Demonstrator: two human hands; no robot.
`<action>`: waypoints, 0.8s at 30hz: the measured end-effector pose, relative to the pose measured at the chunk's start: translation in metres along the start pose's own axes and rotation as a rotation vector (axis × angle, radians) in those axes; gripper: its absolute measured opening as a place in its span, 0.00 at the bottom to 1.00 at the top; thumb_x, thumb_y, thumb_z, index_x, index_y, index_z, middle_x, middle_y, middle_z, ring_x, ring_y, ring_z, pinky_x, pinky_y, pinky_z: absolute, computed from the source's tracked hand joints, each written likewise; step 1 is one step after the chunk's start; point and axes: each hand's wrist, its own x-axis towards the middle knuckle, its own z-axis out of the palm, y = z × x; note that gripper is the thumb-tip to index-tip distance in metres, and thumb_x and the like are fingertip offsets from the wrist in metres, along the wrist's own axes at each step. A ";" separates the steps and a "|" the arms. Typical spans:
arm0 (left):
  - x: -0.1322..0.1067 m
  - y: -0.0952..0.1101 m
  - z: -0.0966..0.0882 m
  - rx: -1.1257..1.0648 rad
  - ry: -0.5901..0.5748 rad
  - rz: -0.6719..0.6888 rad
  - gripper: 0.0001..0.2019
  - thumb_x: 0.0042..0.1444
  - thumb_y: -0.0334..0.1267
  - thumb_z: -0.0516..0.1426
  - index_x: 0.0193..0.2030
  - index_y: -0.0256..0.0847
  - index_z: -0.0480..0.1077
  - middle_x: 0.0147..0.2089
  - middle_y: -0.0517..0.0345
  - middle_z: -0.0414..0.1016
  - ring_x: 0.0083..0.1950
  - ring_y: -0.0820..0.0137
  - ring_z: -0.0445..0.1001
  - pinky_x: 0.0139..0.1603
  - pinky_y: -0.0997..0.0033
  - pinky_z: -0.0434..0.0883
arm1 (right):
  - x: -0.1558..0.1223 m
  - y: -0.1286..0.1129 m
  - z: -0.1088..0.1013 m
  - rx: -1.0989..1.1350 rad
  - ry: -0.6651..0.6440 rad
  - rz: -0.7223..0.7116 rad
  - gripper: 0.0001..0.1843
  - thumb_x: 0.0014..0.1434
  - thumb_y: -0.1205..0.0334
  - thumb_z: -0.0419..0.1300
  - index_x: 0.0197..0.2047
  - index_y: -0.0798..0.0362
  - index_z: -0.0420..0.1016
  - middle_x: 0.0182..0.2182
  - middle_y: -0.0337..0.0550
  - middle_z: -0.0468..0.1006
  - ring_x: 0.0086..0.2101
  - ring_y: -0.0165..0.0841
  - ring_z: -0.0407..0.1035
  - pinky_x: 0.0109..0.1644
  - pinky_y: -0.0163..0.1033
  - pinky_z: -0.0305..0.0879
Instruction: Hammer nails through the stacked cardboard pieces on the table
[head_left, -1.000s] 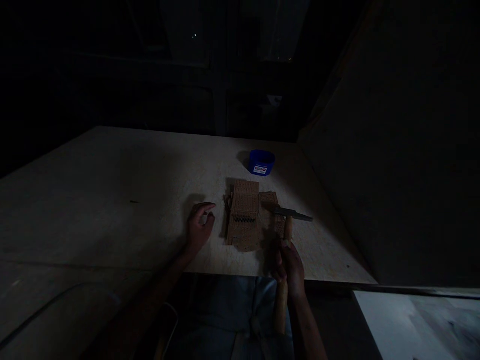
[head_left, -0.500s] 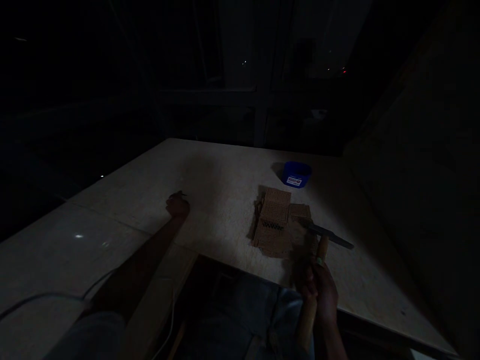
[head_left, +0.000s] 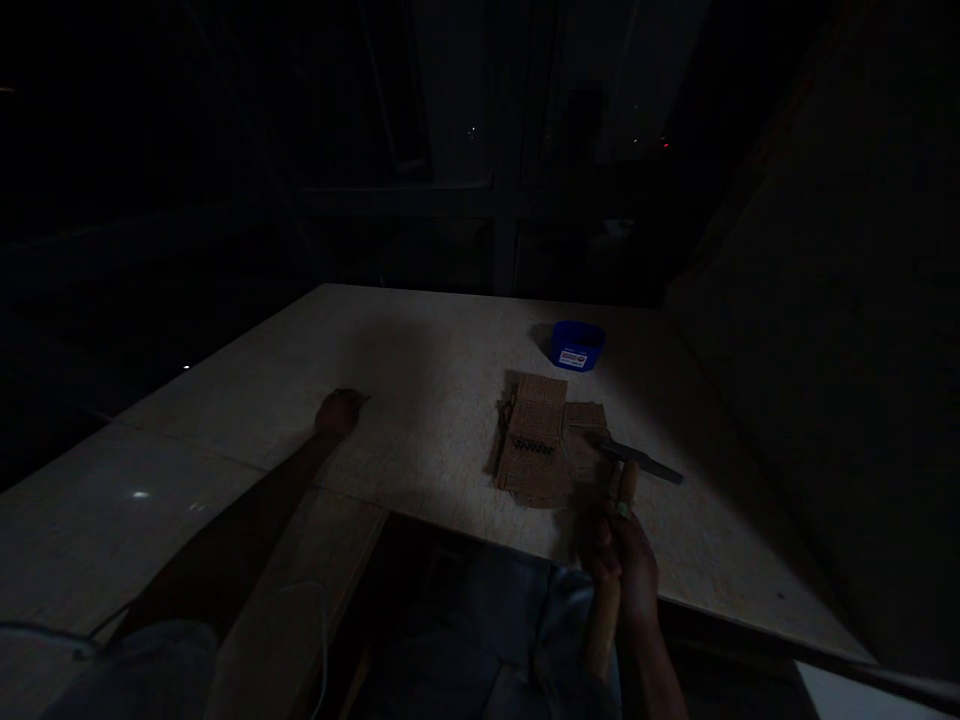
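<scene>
My right hand (head_left: 626, 555) is closed round the wooden handle of a hammer (head_left: 628, 485). Its long dark metal head lies over the table, just right of a pile of brown woven, mat-like pieces (head_left: 536, 425). A dark row of openings crosses the middle of the pile. To the left, my left hand (head_left: 339, 412) rests on the table with its fingers drawn together. A small thin tip points right from these fingers; in the dim light I cannot tell what it is.
Behind the pile stands a blue plastic tub (head_left: 577, 345) with a white label. The pale table (head_left: 442, 350) has its near edge at my lap. A dark wall (head_left: 810, 330) rises on the right. A cable (head_left: 45, 630) runs by my left arm.
The whole view has shifted slightly, so things appear a little farther left. My left hand has turned a little at the same spot. The hammer stays in my right hand.
</scene>
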 end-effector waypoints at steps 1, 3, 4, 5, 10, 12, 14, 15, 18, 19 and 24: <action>-0.003 0.006 0.001 -0.029 0.000 0.021 0.10 0.58 0.38 0.53 0.34 0.39 0.76 0.42 0.43 0.80 0.45 0.57 0.77 0.52 0.57 0.72 | 0.000 0.000 0.001 0.004 0.022 0.010 0.20 0.58 0.49 0.65 0.23 0.51 0.65 0.11 0.27 0.54 0.10 0.21 0.46 0.11 0.27 0.50; -0.010 0.022 0.005 -0.086 -0.007 0.074 0.11 0.58 0.39 0.53 0.38 0.40 0.76 0.44 0.47 0.81 0.45 0.60 0.78 0.52 0.60 0.73 | 0.000 0.000 0.002 0.019 0.062 0.036 0.20 0.56 0.49 0.66 0.23 0.51 0.65 0.11 0.26 0.54 0.10 0.21 0.46 0.11 0.26 0.50; -0.014 0.032 0.008 -0.124 -0.017 0.109 0.11 0.58 0.40 0.54 0.40 0.40 0.76 0.45 0.49 0.81 0.46 0.61 0.79 0.52 0.62 0.74 | 0.001 0.000 0.002 0.027 0.069 0.042 0.21 0.55 0.49 0.67 0.23 0.51 0.65 0.11 0.26 0.54 0.10 0.21 0.46 0.11 0.26 0.50; -0.020 0.044 0.011 -0.174 -0.029 0.147 0.11 0.57 0.41 0.55 0.40 0.41 0.76 0.45 0.50 0.82 0.47 0.62 0.79 0.52 0.63 0.74 | 0.001 0.000 0.002 0.036 0.073 0.045 0.21 0.54 0.48 0.68 0.23 0.51 0.65 0.11 0.25 0.54 0.10 0.21 0.46 0.11 0.26 0.49; -0.060 0.119 0.029 -0.593 -0.108 0.345 0.12 0.55 0.47 0.60 0.36 0.43 0.79 0.40 0.51 0.84 0.42 0.61 0.82 0.46 0.63 0.78 | 0.003 0.001 0.003 0.035 0.049 0.022 0.21 0.55 0.46 0.66 0.25 0.50 0.63 0.11 0.25 0.56 0.10 0.21 0.45 0.11 0.27 0.50; -0.078 0.149 0.037 -0.634 -0.171 0.414 0.11 0.56 0.48 0.61 0.37 0.44 0.80 0.38 0.54 0.84 0.40 0.63 0.82 0.44 0.65 0.79 | 0.004 0.002 0.003 0.027 0.039 0.002 0.21 0.56 0.45 0.66 0.26 0.50 0.64 0.11 0.25 0.56 0.09 0.22 0.46 0.10 0.27 0.50; -0.093 0.171 0.045 -0.653 -0.229 0.480 0.11 0.58 0.47 0.60 0.38 0.44 0.80 0.37 0.55 0.84 0.39 0.65 0.82 0.42 0.67 0.79 | 0.004 0.003 0.004 0.025 0.035 -0.008 0.21 0.56 0.44 0.65 0.27 0.49 0.63 0.12 0.25 0.56 0.09 0.22 0.46 0.10 0.28 0.50; -0.099 0.179 0.050 -0.659 -0.250 0.514 0.11 0.59 0.46 0.60 0.38 0.44 0.81 0.38 0.55 0.84 0.39 0.66 0.82 0.41 0.68 0.79 | 0.004 0.003 0.004 0.025 0.032 -0.007 0.21 0.56 0.44 0.65 0.26 0.49 0.63 0.12 0.25 0.56 0.09 0.22 0.46 0.10 0.28 0.50; -0.108 0.193 0.065 -0.671 -0.295 0.618 0.10 0.61 0.44 0.59 0.39 0.44 0.81 0.39 0.54 0.84 0.39 0.66 0.82 0.40 0.69 0.78 | 0.003 0.003 0.006 0.031 0.047 0.004 0.22 0.55 0.44 0.66 0.26 0.49 0.62 0.12 0.25 0.56 0.09 0.21 0.45 0.10 0.27 0.49; -0.109 0.195 0.070 -0.676 -0.303 0.644 0.10 0.61 0.44 0.59 0.39 0.45 0.81 0.39 0.54 0.84 0.39 0.66 0.82 0.40 0.68 0.78 | 0.003 0.002 0.007 0.035 0.067 0.008 0.22 0.55 0.45 0.66 0.26 0.50 0.62 0.12 0.25 0.57 0.09 0.21 0.45 0.10 0.26 0.49; -0.110 0.193 0.088 -0.703 -0.297 0.660 0.10 0.63 0.44 0.59 0.40 0.45 0.81 0.39 0.55 0.85 0.38 0.67 0.82 0.38 0.70 0.78 | 0.002 -0.001 0.013 0.049 0.104 0.045 0.21 0.55 0.47 0.67 0.26 0.50 0.63 0.12 0.25 0.59 0.09 0.19 0.44 0.09 0.26 0.48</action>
